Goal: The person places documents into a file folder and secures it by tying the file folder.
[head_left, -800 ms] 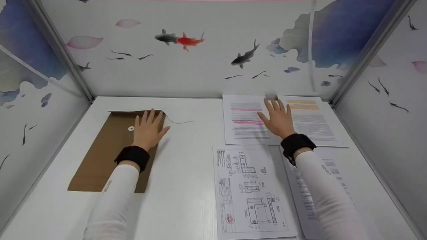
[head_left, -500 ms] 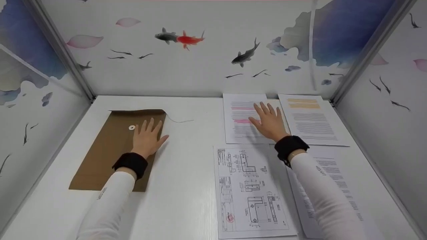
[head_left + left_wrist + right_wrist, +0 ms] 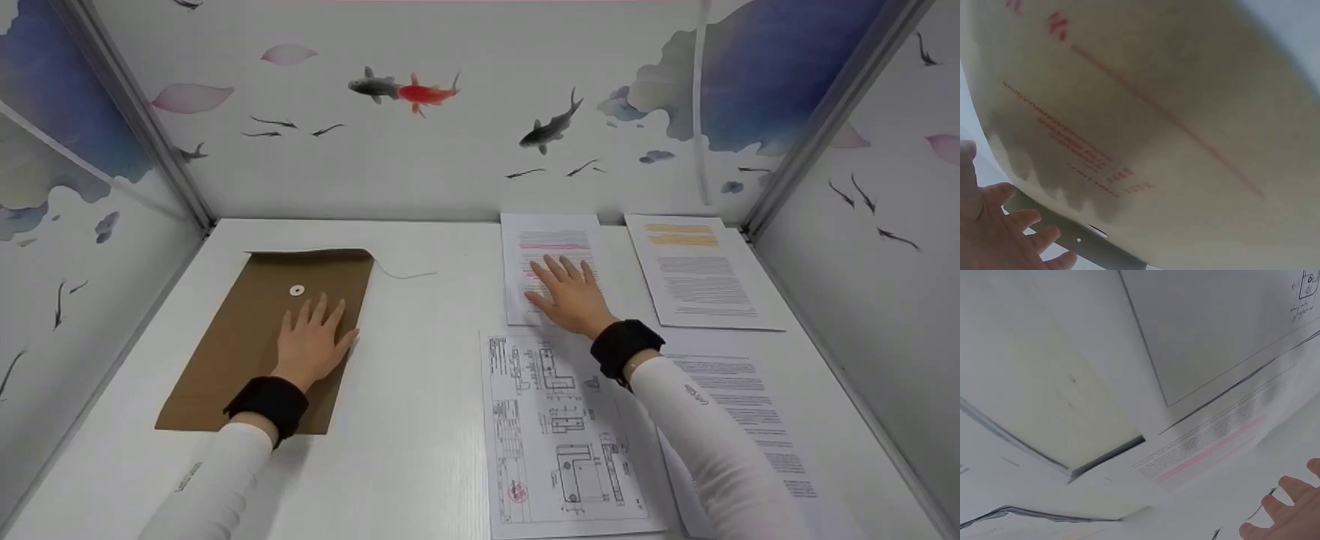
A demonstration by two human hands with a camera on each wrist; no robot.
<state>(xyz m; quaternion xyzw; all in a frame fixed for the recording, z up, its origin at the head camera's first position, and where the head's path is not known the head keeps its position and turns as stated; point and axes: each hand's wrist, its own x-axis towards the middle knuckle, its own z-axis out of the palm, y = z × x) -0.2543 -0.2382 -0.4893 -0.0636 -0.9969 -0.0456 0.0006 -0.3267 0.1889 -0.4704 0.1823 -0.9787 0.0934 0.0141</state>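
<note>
A brown envelope [image 3: 240,337] with a round string button [image 3: 297,289] lies on the left of the white table [image 3: 420,390]. My left hand [image 3: 310,341] rests flat on its near right part, fingers straight. In the left wrist view the envelope [image 3: 1174,112] fills the frame, with fingertips [image 3: 1027,236] at the lower left. My right hand [image 3: 568,295] presses flat on a sheet with pink highlighted lines [image 3: 551,247]. The right wrist view shows that sheet [image 3: 1213,450] and fingertips [image 3: 1292,512] at the lower right.
A technical drawing sheet [image 3: 559,435] lies in front of the right hand. A text page with orange headings [image 3: 701,270] sits at the back right, another text page [image 3: 757,427] under my right forearm. Patterned walls [image 3: 420,135] enclose the table on three sides.
Both hands have slid toward me. The right hand moved left from between the two far sheets onto the pink-lined one, which shifted with it; the left hand moved down the envelope.
</note>
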